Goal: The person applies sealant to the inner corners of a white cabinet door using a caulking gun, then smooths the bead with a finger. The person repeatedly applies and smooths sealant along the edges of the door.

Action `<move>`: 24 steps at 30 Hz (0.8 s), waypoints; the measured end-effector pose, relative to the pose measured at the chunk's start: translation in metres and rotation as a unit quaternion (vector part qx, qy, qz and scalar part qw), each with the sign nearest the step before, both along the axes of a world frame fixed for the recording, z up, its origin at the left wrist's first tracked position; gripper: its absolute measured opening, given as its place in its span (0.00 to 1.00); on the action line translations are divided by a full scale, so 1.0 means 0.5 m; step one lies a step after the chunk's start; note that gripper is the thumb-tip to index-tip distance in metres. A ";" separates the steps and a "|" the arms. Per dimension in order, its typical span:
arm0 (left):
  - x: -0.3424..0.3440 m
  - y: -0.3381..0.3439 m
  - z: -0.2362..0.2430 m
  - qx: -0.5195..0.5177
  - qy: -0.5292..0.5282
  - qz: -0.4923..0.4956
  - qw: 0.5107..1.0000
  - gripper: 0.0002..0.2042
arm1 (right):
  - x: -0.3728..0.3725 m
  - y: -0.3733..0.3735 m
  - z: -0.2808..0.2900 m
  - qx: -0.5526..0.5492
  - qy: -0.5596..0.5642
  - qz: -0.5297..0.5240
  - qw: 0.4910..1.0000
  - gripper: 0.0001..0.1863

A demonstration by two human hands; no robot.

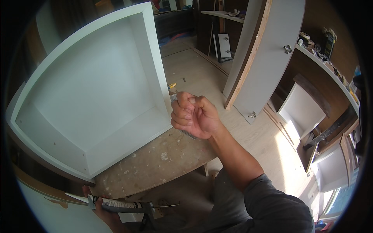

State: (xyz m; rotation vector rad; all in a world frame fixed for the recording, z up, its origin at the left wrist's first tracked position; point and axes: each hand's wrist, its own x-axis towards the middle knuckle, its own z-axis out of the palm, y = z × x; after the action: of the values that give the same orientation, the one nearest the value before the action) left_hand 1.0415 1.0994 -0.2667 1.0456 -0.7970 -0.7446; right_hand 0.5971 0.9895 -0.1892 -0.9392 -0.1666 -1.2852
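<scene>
A white, open-fronted cabinet box [93,73] rests on its side on a stained wooden workbench [155,157]. Close to the box's right front edge, my right hand [195,114] is closed, its fingers curled and the thumb pressed to the index finger. Nothing shows in its grip. Low on the left, my left hand [104,213] is wrapped round a caulking gun [134,207] loaded with a pale cartridge. The gun's white nozzle points left. Part of the left hand's fingers lie hidden behind the gun.
A tall grey panel [274,58] with hinges and a wooden batten [248,58] stands beyond the bench. Further right are a small white cabinet [301,110] and a shelf [330,68] crowded with tools. Something yellow-handled [172,85] lies behind my right hand.
</scene>
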 end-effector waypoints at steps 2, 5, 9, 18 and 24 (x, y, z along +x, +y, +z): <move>0.001 0.001 -0.002 0.006 -0.007 0.001 1.000 0.44 | 0.004 0.003 0.003 0.012 0.017 -0.018 1.000 0.14; 0.006 0.000 -0.006 0.004 -0.014 0.004 1.000 0.44 | 0.008 0.006 0.008 0.011 0.016 -0.007 1.000 0.16; 0.012 -0.003 -0.011 0.003 -0.004 -0.008 1.000 0.44 | 0.012 0.010 0.010 0.000 -0.009 0.026 1.000 0.10; 0.016 -0.001 -0.013 0.013 -0.003 -0.016 1.000 0.45 | 0.016 0.014 0.005 -0.045 0.029 -0.013 0.998 0.17; 0.019 -0.001 -0.017 0.010 0.005 -0.017 1.000 0.44 | 0.016 0.004 -0.002 -0.073 0.056 -0.062 0.994 0.12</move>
State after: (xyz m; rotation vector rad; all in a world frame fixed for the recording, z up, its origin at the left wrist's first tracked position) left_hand 1.0510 1.0988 -0.2750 1.0475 -0.8015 -0.7879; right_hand 0.6050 0.9915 -0.1900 -1.1595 -0.1181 -1.3451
